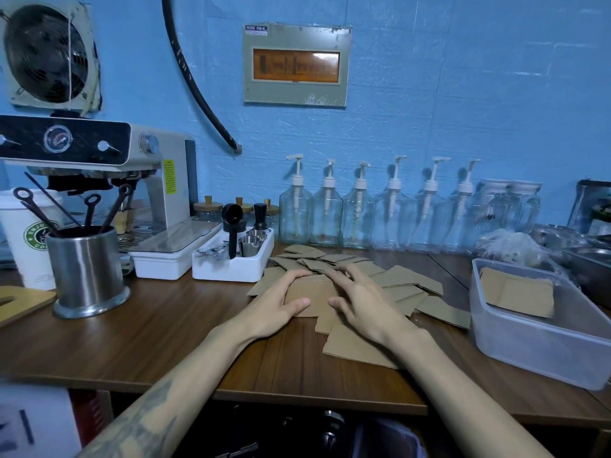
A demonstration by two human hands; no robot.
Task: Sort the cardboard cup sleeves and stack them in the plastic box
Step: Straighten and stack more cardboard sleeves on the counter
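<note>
1. The plastic box (542, 338) sits at the right end of the wooden counter (158, 338), with a few flat sleeves (519, 294) stacked at its far end; a steel cup (86, 269) at the left holds dark long-handled tools; a white tray (231, 269) behind the pile holds small metal cups and a black scoop.
2. The loose cardboard sleeves (406, 285) lie fanned across the counter's middle, between the white tray and the box; one sleeve (355, 350) lies near the front edge; bare wood stays open between the steel cup and the pile; pump bottles (327, 216) line the wall behind.
3. The left hand (281, 300) grips a small stack (314, 292) of sleeves, fingers curled over its far edge, thumb at its near edge; the right hand (358, 299) rests on the stack's right side, fingers spread and lightly bent, thumb against the near edge.
</note>
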